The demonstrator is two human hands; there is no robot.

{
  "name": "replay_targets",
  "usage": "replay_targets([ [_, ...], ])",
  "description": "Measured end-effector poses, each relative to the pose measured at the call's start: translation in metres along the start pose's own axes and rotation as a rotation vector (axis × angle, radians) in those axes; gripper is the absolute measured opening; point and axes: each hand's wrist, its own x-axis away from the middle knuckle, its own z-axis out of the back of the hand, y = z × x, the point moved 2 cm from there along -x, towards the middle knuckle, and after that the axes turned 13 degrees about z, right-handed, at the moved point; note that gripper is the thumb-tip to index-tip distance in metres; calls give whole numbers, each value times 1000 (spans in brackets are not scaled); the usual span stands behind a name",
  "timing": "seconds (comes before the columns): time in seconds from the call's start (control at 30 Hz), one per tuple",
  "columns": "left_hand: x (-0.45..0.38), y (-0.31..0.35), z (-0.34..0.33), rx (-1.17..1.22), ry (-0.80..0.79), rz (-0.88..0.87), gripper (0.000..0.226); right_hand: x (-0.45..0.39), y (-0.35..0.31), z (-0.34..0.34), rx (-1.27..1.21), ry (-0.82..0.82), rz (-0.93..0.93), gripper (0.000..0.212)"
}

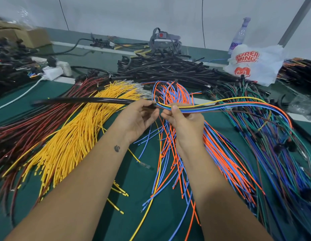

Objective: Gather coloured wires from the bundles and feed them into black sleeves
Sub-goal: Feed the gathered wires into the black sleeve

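We hold the black sleeve (85,100) level above the green bench (47,94), its open mouth pinched in our left hand (136,117) so the opening faces three o'clock, straight at the wires. Our right hand (183,119), just beside at three o'clock, pinches the gathered wires (220,104) between thumb and fingers close to their tips, keeping the yellow, blue, green and orange strands together as one stiff bunch. The tips seem to sit inside the mouth, though blur hides how deep. The yellow bundle (78,136) at nine o'clock and the orange-and-blue bundle (170,164) at six lie fanned within reach; spare black sleeves (168,66) are piled at twelve.
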Motion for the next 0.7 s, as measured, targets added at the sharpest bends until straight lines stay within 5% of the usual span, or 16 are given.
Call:
replay_targets([
  [0.37,-4,-1,-1,-96,119,-37,13,1,-3,-2,21,-50,85,19],
  [0.7,-10,-3,2,-305,269,-334,16,2,-5,-4,188,-58,195,14],
])
